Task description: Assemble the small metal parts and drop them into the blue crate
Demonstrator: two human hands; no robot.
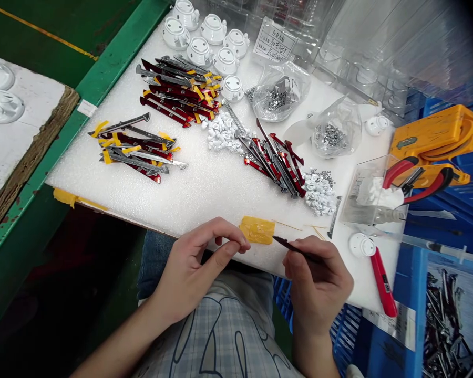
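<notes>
My left hand [211,257] is in front of the foam-topped table edge, thumb and index finger pinched close together; anything between the fingertips is too small to make out. My right hand [319,270] grips a dark, thin pointed tool [289,243], perhaps tweezers, its tip pointing left. Beyond both hands lies a yellow tape patch [257,230] on the white foam, with thin yellow strips [318,232] to its right. Farther up is a pile of red and silver blade-shaped parts [278,160], beside small white pieces [320,193].
Taped blade bundles [137,149] lie at left, with a larger pile [181,89] behind. White round parts [200,51] stand at the back near bags of small metal bits [279,94]. At right are a clear box with pliers [398,173], a red cutter [383,283] and blue crates [413,294].
</notes>
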